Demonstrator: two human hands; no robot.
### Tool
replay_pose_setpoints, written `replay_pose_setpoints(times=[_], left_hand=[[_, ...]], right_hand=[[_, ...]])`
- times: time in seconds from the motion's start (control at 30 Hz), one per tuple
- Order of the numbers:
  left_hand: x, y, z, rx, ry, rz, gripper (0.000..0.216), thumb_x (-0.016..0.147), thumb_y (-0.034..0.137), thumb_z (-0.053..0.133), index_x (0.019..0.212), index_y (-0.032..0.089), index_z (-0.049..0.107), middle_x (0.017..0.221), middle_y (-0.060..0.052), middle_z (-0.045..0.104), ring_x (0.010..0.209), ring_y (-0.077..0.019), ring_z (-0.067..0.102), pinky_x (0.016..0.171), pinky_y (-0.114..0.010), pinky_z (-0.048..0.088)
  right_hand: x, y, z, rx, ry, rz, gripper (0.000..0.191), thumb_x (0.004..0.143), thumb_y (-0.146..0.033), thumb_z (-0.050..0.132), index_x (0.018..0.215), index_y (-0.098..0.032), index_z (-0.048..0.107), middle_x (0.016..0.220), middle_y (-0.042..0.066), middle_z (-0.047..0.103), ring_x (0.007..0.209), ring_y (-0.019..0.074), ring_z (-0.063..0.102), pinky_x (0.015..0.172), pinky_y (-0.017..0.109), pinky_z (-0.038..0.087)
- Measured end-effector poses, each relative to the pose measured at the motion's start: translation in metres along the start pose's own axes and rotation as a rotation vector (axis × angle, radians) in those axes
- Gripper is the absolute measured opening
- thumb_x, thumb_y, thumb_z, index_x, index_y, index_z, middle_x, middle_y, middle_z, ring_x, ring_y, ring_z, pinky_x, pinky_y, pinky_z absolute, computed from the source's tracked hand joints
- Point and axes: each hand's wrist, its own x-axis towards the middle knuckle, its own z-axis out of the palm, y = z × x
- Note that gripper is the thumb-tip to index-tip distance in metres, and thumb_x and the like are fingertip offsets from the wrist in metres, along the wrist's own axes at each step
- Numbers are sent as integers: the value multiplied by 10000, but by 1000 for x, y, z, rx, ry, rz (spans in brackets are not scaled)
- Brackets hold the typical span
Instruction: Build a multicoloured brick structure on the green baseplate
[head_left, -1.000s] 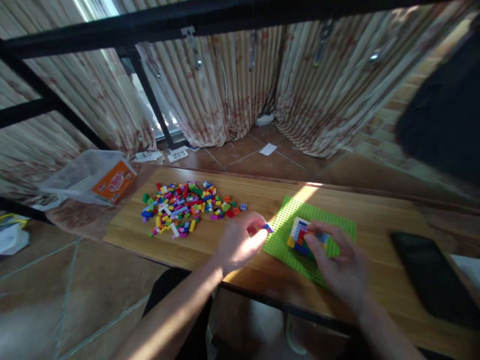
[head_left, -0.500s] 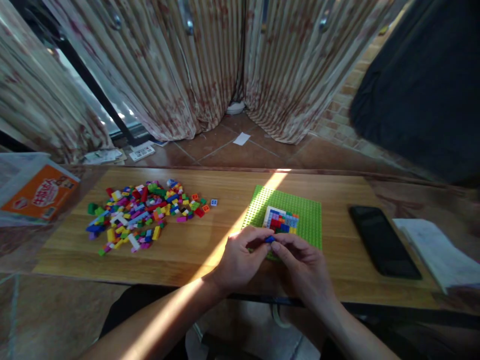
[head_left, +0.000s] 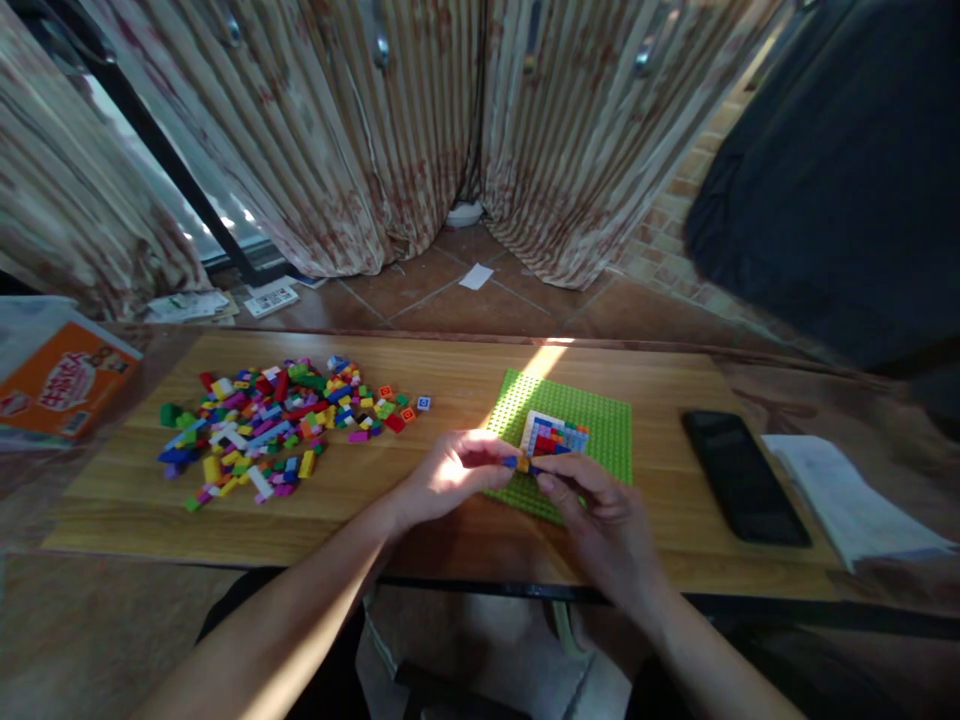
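Note:
My left hand [head_left: 450,478] and my right hand [head_left: 596,520] meet over the near edge of a green baseplate [head_left: 607,440]. Both pinch the same small bricks [head_left: 523,464], blue and orange, between thumb and fingertips. Just behind the fingers a small block of multicoloured bricks [head_left: 553,436] is built on the baseplate. A heap of loose coloured bricks [head_left: 277,420] lies on the wooden table [head_left: 465,380] to the left of my left hand.
A black phone [head_left: 742,477] lies flat to the right of the baseplate, with white papers [head_left: 847,500] beyond it. A clear tub with an orange label [head_left: 60,385] sits at the table's left end. Curtains [head_left: 420,130] hang behind.
My right hand left the built block and joined the left hand at the baseplate's near edge. The view swung down and left, so the table sits lower and more centred.

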Motion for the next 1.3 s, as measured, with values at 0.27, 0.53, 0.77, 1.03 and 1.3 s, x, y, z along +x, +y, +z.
replay_pose_setpoints(times=[0.27, 0.53, 0.77, 1.03, 1.3], left_hand=[[13, -7, -8, 257, 135, 100, 220, 836, 248, 627, 1000, 121, 702, 969, -94, 728, 838, -164, 665, 751, -280, 540], [10, -9, -6, 549, 96, 186, 252, 904, 268, 551, 1098, 157, 667, 1036, -87, 706, 961, -181, 655, 871, -323, 529], [6, -10, 0, 709, 39, 245, 270, 902, 228, 508, 1120, 167, 656, 1006, -66, 683, 900, -165, 635, 823, -289, 530], [3, -16, 6, 888, 53, 419, 253, 909, 188, 452, 1043, 149, 663, 942, -80, 664, 892, -185, 617, 834, -324, 527], [3, -20, 9, 1018, 36, 437, 244, 917, 205, 447, 1002, 140, 666, 899, -80, 653, 868, -188, 607, 792, -312, 523]], right_hand=[[34, 27, -40, -242, 192, 18, 166, 880, -292, 599, 939, -219, 736, 911, 40, 712, 823, 178, 661, 737, 321, 529], [30, 17, -21, -441, -17, -178, 171, 926, -251, 549, 961, -212, 711, 968, 53, 698, 881, 171, 664, 788, 306, 526], [31, 9, 1, -518, -97, -302, 130, 922, -219, 559, 940, -205, 686, 970, 45, 714, 895, 175, 669, 803, 303, 523], [33, 16, 8, -641, -176, -363, 196, 943, -230, 496, 952, -210, 691, 970, 73, 691, 914, 204, 632, 838, 366, 505], [34, 17, 10, -644, -151, -309, 188, 923, -246, 525, 892, -227, 709, 934, 61, 674, 886, 199, 630, 810, 351, 503]])
